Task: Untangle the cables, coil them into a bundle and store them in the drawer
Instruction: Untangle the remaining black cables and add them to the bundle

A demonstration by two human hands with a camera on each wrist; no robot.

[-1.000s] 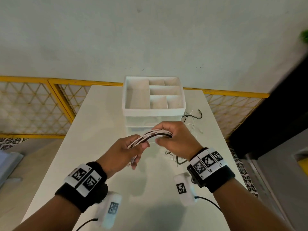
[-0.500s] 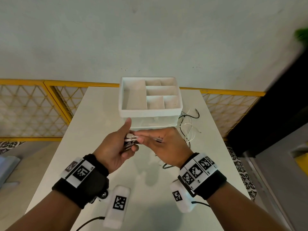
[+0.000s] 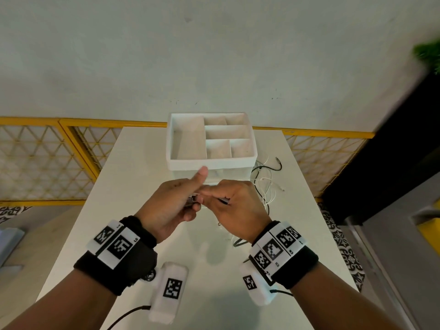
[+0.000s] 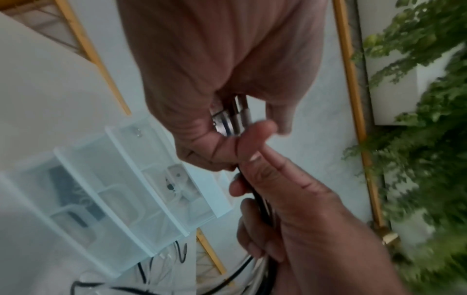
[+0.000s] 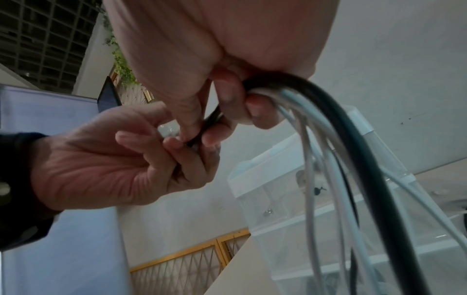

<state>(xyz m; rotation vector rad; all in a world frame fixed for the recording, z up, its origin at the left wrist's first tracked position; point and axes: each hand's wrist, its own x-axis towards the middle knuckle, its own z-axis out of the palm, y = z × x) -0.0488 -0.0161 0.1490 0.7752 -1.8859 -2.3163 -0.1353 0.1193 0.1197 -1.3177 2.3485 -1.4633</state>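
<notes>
My left hand (image 3: 184,204) and right hand (image 3: 215,198) meet just in front of the drawer unit (image 3: 212,163). Between them runs a bundle of black and white cables (image 3: 194,201). In the left wrist view the left hand's fingers pinch the metal connector ends (image 4: 230,117), and its thumb sticks up. The right hand's fingers curl round the cable bundle (image 5: 255,87), whose strands (image 5: 328,151) hang down from it toward the table. Loose cables (image 3: 264,186) trail over the table right of the drawers. The translucent drawers (image 4: 113,189) look closed.
A white tray with several compartments (image 3: 253,148) tops the drawer unit. The white table (image 3: 133,186) ends at a yellow mesh fence (image 3: 47,163) on the left and behind. A dark cabinet (image 3: 392,151) and green plant (image 3: 428,53) stand at the right.
The hands have drawn closer together and the arched stretch of bundle between them has vanished into the grips. The left thumb now points up.
</notes>
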